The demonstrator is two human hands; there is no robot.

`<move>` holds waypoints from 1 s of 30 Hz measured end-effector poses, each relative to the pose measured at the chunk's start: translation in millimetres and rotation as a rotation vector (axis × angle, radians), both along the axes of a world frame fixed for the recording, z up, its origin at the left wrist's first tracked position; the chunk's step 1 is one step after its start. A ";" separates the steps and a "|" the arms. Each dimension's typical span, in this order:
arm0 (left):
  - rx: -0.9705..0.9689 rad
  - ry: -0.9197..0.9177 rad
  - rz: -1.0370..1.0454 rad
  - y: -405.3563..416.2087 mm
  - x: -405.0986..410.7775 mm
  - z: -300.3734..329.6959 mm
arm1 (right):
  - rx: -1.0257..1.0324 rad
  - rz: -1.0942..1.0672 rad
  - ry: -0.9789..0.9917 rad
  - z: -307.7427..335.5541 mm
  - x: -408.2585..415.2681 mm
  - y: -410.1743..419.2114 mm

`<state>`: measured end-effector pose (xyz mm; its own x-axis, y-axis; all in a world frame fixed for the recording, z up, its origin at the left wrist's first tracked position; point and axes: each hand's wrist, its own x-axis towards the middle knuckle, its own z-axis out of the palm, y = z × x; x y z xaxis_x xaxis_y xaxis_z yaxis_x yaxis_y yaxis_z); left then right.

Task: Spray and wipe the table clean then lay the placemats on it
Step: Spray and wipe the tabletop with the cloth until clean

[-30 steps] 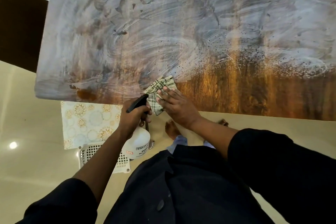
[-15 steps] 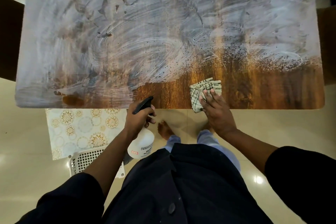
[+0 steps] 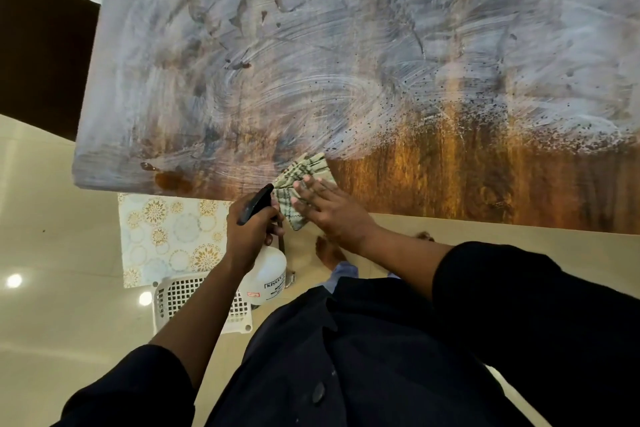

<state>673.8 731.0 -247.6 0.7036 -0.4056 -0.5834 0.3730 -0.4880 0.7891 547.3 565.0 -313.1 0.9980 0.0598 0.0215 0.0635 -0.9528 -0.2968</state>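
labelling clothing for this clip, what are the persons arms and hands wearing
Both arms wear dark, near-black sleeves pushed up toward the elbows, leaving the forearms bare. The left hand and right hand are bare: no gloves, and no rings, watch or bracelet that I can make out. The sleeves are plain, without visible markings, matching the dark garment on the torso.

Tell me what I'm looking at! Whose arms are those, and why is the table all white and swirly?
A person wears a camera on their head, so you look down at their own arms. The left hand holds a spray bottle beside the table. The right hand presses a checked cloth flat at the table's near edge. The white swirls are smeared film, not yet wiped away; the brown strip looks wiped. On the floor lie a patterned placemat and a white basket.
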 end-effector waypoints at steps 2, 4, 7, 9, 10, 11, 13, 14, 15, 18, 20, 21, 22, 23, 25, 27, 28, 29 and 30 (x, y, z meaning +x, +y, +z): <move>0.001 -0.008 0.028 3.4 1.9 2.3 | -0.010 0.047 0.025 3.0 16.4 9.1; 0.007 -0.012 0.036 2.9 2.4 3.4 | -0.011 0.055 0.046 3.5 22.7 12.2; 0.009 -0.007 0.009 -3.3 1.2 3.8 | 0.003 0.075 0.051 4.6 16.6 4.7; -0.005 -0.002 -0.029 -12.3 -1.4 3.7 | 0.002 0.073 0.027 4.2 2.7 -8.4; -0.007 -0.001 -0.051 -18.0 -2.7 4.1 | -0.004 0.061 0.011 2.7 -6.9 -16.2; -0.012 0.000 -0.076 -25.4 -5.0 4.3 | -0.007 0.039 0.000 1.2 -19.6 -25.7; -0.020 0.009 -0.117 -42.2 -11.8 4.8 | 0.004 -0.019 -0.001 -2.7 -49.2 -45.4; -0.024 0.020 -0.137 -51.0 -16.1 4.9 | 0.014 -0.055 0.009 -3.8 -65.0 -55.9; -0.028 0.029 -0.158 -58.7 -20.6 5.3 | 0.018 -0.094 0.018 -4.6 -79.7 -65.4; -0.037 0.039 -0.261 -88.7 -41.1 8.4 | 0.013 -0.245 0.054 -4.4 -131.2 -95.5; -0.041 0.036 -0.332 -108.3 -56.1 9.8 | 0.010 -0.333 0.079 -3.3 -164.4 -114.1; -0.038 0.037 -0.363 -119.1 -64.8 10.2 | 0.001 -0.382 0.094 -2.1 -181.8 -123.9; -0.033 0.039 -0.392 -129.8 -74.1 11.5 | -0.008 -0.431 0.112 -1.1 -198.7 -133.2; -0.031 0.040 -0.421 -140.7 -84.3 11.9 | -0.012 -0.483 0.131 0.2 -215.7 -143.0; -0.028 0.063 -0.465 -161.0 -103.6 15.2 | -0.011 -0.578 0.170 0.9 -246.6 -161.3; -0.042 0.080 -0.507 -183.7 -125.5 20.4 | 0.004 -0.669 0.211 0.3 -279.0 -180.4; -0.048 0.083 -0.530 -194.8 -136.7 22.9 | 0.015 -0.712 0.228 0.1 -294.4 -189.6; -0.054 0.085 -0.551 -205.5 -147.7 24.8 | 0.024 -0.749 0.244 0.4 -308.7 -198.6; -0.056 0.085 -0.566 -213.8 -156.9 26.3 | 0.029 -0.777 0.254 1.2 -320.2 -205.6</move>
<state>516.9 517.2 -221.3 0.3198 -0.7373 -0.5950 0.1289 -0.5883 0.7983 227.1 359.4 -311.9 0.7289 -0.6482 -0.2203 -0.6846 -0.6887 -0.2388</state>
